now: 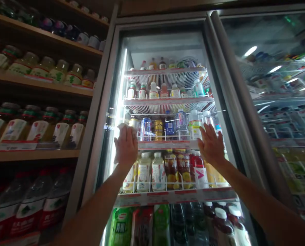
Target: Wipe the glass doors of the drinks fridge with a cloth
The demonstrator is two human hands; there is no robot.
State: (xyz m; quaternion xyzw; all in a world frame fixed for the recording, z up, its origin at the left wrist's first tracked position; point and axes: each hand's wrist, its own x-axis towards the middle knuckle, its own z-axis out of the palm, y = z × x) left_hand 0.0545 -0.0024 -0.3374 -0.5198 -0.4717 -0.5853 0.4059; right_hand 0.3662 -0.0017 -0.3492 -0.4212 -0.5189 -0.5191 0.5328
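Note:
Both of my hands are raised to the glass door (165,44) of a lit drinks fridge. Under the fingers of my left hand (127,147), on the left side of the pane, a pale cloth (121,126) is pressed; only its edges show, and whether it is fabric or paper is unclear. My right hand (211,145) lies against the right side of the glass, fingers spread, with nothing seen in it. Behind the pane, between the hands, stand a blue can (145,129) and a gold can (158,130).
Bottles fill the wooden shelves (39,155) on the left. A metal door frame (234,92) runs up the right side, beside a second glass-fronted fridge (283,102). Lower in the lit fridge are juice bottles (158,172) and green packs (120,225).

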